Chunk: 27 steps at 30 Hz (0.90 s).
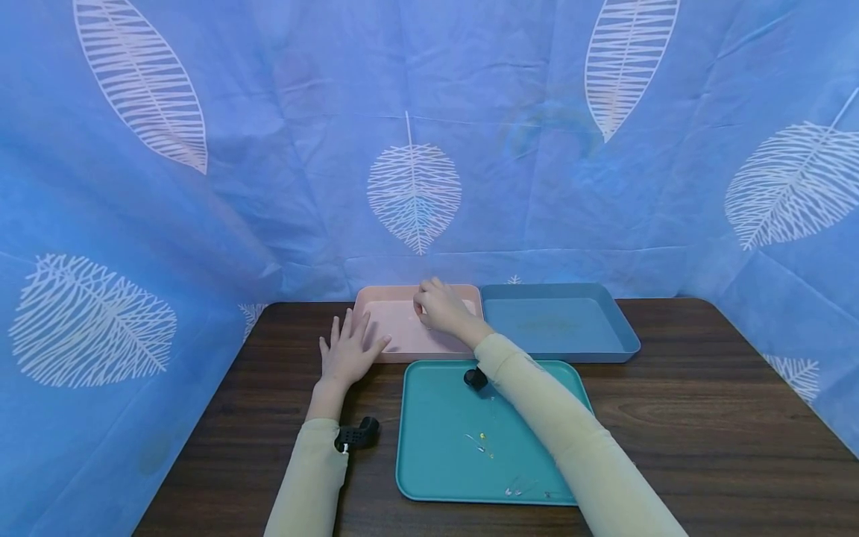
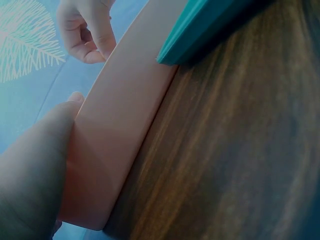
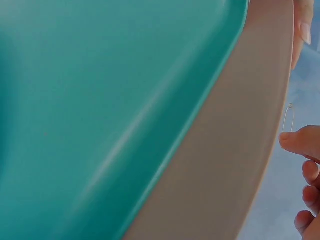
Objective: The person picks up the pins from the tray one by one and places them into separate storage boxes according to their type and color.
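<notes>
Above the pink tray (image 1: 389, 317), my right hand (image 1: 443, 309) pinches a safety pin (image 3: 289, 119) between thumb and forefinger. The right wrist view shows its thin loop upright over the thumb. My left hand (image 1: 345, 354) rests at the tray's left side with fingers spread; its thumb (image 2: 75, 97) reaches over the rim. On the teal tray (image 1: 432, 418), under my right forearm, lie an open safety pin (image 1: 475, 442), more pins (image 1: 517, 491) near the front edge, and tiny yellow pieces (image 1: 482, 435). Details inside the pink tray are too small to tell.
A blue tray (image 1: 557, 324) stands against the pink tray's right side, at the back of the dark wooden table (image 1: 705, 418). Behind it hangs a blue cloth (image 1: 510, 186) with white leaf prints. The teal tray sits in front of both.
</notes>
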Tool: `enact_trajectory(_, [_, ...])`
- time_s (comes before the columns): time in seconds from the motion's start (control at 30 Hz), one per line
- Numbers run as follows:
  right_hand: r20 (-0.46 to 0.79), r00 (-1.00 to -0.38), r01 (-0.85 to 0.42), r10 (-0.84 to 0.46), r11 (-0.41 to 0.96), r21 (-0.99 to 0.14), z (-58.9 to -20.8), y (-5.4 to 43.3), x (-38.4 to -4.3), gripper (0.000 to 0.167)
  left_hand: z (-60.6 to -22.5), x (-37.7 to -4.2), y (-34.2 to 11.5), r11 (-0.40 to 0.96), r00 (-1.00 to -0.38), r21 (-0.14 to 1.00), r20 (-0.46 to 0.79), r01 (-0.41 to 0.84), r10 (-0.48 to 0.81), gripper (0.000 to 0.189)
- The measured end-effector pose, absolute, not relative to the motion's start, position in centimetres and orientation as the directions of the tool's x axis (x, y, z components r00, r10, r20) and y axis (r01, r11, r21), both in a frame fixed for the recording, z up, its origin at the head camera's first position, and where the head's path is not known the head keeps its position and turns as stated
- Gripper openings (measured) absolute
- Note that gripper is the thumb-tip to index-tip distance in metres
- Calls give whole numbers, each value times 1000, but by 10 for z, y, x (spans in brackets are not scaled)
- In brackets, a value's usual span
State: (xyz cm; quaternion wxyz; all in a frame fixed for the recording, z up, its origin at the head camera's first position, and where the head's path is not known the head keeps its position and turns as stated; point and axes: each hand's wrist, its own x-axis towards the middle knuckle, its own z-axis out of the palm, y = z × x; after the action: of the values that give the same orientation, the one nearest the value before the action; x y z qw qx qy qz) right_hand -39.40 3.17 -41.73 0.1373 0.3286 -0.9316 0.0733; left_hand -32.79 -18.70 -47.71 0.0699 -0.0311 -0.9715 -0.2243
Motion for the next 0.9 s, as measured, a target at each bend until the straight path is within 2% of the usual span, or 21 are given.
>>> enact_trajectory(0.33, [280,-786,-589,-551,805,-67,-415,26,-402,19,-478,-329,-186,897,-988,432,155,91,25,86])
enact_trajectory(0.9, [308,-792,-581,-527,806,-114,-418,35,-398,17,-480,-329,-187,896,-987,436,157,88,20,87])
